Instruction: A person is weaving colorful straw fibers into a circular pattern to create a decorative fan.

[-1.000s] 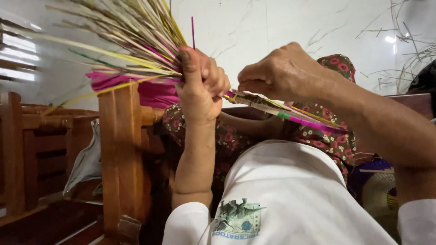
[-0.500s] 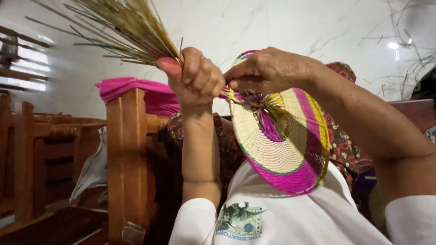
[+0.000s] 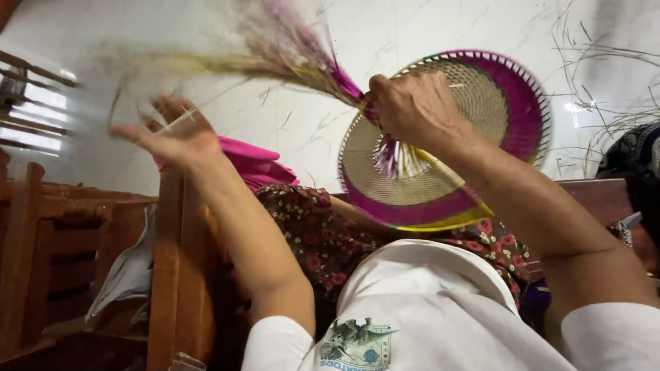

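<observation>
My right hand (image 3: 411, 110) grips a round woven fan (image 3: 474, 117) at its centre, where the weave gathers. The fan is cream with magenta, yellow and green bands and is held up facing me. A bundle of loose straw ends (image 3: 275, 58) sticks out to the upper left from the gathered point, blurred by motion. My left hand (image 3: 175, 134) is off the bundle, out to the left, fingers spread, with a thin pale straw lying across the fingers.
A wooden chair frame (image 3: 172, 275) stands at the left with a pink cloth (image 3: 258, 161) over it. Another person in a floral garment (image 3: 323, 233) sits close in front of my white shirt. Loose straws (image 3: 605, 62) lie on the pale marble floor at the right.
My left hand has let go of the straw bundle and swung out left, opening. My right hand has lifted and turned the fan up to the right, swinging the straw ends.
</observation>
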